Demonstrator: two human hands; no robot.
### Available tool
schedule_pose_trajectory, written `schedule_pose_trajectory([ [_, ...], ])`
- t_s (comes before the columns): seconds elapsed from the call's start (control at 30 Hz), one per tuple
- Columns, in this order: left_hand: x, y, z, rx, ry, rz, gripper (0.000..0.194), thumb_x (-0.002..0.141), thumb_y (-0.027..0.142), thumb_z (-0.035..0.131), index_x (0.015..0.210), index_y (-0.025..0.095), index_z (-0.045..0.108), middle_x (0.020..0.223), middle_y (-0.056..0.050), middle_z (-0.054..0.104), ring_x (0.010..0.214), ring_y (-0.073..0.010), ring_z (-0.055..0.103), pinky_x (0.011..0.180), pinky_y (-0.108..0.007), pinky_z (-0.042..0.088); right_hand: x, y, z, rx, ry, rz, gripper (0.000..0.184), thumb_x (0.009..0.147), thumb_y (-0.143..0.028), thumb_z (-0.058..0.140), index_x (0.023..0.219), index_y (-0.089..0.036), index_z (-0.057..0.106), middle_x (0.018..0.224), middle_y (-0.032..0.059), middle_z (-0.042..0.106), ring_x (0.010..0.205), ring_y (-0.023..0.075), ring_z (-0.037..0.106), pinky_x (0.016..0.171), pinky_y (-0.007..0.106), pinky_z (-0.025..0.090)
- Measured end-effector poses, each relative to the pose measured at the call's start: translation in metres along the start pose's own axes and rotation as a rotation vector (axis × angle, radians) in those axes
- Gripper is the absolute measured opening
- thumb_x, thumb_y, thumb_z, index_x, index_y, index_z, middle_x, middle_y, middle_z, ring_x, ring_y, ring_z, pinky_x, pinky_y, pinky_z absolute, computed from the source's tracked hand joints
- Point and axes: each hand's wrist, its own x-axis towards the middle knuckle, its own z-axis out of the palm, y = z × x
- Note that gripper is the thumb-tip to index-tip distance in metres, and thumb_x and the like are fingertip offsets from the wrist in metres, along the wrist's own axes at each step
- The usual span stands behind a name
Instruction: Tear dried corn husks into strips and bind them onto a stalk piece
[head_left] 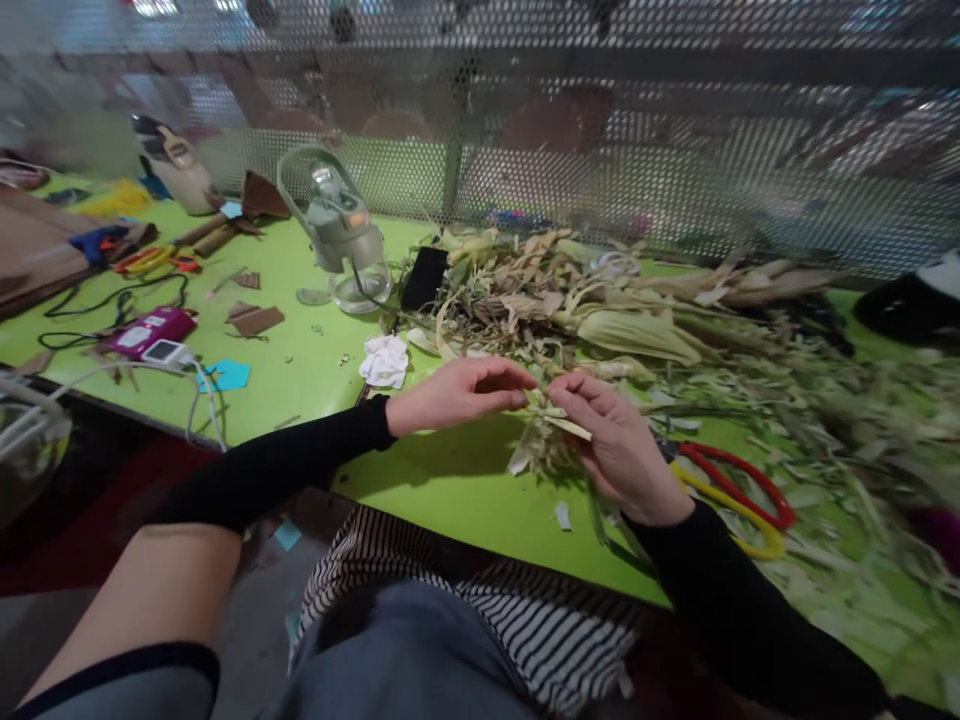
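Nearby, scissors beside right hand.

That head-worn camera looks forward and down from close above the lap, over the table, to the mesh beyond.

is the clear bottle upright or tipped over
Upright: the clear bottle stands with its base on the green table and its carry loop at the top.
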Motion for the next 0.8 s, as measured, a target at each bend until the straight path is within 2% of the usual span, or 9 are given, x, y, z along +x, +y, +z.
schedule_pose_trajectory([
  [0.17,0.016,0.018,0.010,0.096,0.027,-0.013,0.025,0.084,0.036,0.073,0.098,0.016,0.067,0.102,-0.005,0.072,0.093,-0.0145,0.065,0.090,-0.033,0.052,0.006,-0.011,-0.003,0.062,0.096,-0.006,0.041,0.067,-0.047,0.085,0.080,-0.022,0.055,0.063,-0.0084,0.048,0.046,0.0053,0.033,0.042,0.020,0.023],
  [0.27,0.024,0.025,0.019,-0.123,0.059,-0.068,0.021,0.081,0.029,0.077,0.085,0.016,0.061,0.088,0.000,0.067,0.084,-0.0112,0.063,0.087,-0.031,0.051,0.013,-0.014,-0.006,0.037,0.084,-0.102,0.038,0.070,-0.047,0.081,0.084,-0.023,0.054,0.066,-0.0063,0.052,0.050,0.0076,0.039,0.045,0.021,0.029],
  [0.37,0.029,0.028,0.028,-0.467,0.127,-0.164,0.018,0.086,0.015,0.071,0.081,0.015,0.054,0.079,0.004,0.062,0.077,-0.0077,0.064,0.088,-0.029,0.051,0.015,-0.012,-0.011,-0.034,0.099,-0.188,0.036,0.075,-0.049,0.077,0.086,-0.024,0.054,0.066,-0.0064,0.051,0.051,0.0081,0.038,0.046,0.022,0.030],
  [0.47,0.028,0.028,0.033,-0.640,0.181,-0.252,0.018,0.090,0.012,0.066,0.081,0.016,0.051,0.074,0.006,0.060,0.068,-0.0042,0.062,0.080,-0.024,0.050,0.010,-0.006,-0.018,-0.105,0.125,-0.223,0.034,0.076,-0.048,0.076,0.088,-0.023,0.055,0.063,-0.0076,0.049,0.050,0.0077,0.033,0.046,0.022,0.027],
  [0.53,0.026,0.026,0.035,-0.658,0.208,-0.289,0.017,0.091,0.015,0.065,0.083,0.016,0.050,0.071,0.007,0.060,0.061,-0.0032,0.058,0.070,-0.021,0.047,0.006,-0.003,-0.023,-0.164,0.125,-0.213,0.036,0.075,-0.048,0.078,0.090,-0.022,0.058,0.063,-0.0074,0.050,0.051,0.0079,0.033,0.047,0.023,0.025],
  [0.6,0.025,0.024,0.037,-0.662,0.215,-0.318,0.017,0.089,0.013,0.068,0.091,0.016,0.051,0.072,0.007,0.062,0.060,-0.0038,0.058,0.068,-0.021,0.046,0.002,0.000,-0.025,-0.209,0.126,-0.193,0.036,0.074,-0.048,0.079,0.090,-0.021,0.061,0.064,-0.0068,0.051,0.052,0.0085,0.034,0.048,0.024,0.027],
  [0.7,0.026,0.021,0.039,-0.670,0.185,-0.336,0.027,0.085,0.007,0.071,0.102,0.015,0.052,0.075,0.006,0.064,0.064,-0.0052,0.061,0.073,-0.024,0.049,0.000,0.001,-0.027,-0.254,0.140,-0.195,0.033,0.076,-0.049,0.076,0.087,-0.020,0.063,0.069,-0.0047,0.055,0.058,0.0101,0.041,0.053,0.025,0.034],
  [0.8,0.028,0.020,0.041,-0.640,0.187,-0.287,0.026,0.084,0.004,0.069,0.103,0.014,0.054,0.076,0.005,0.064,0.066,-0.0052,0.061,0.073,-0.024,0.049,0.000,-0.002,-0.029,-0.328,0.232,-0.259,0.031,0.081,-0.048,0.073,0.094,-0.020,0.068,0.085,0.0005,0.064,0.072,0.0136,0.053,0.065,0.028,0.044],
])
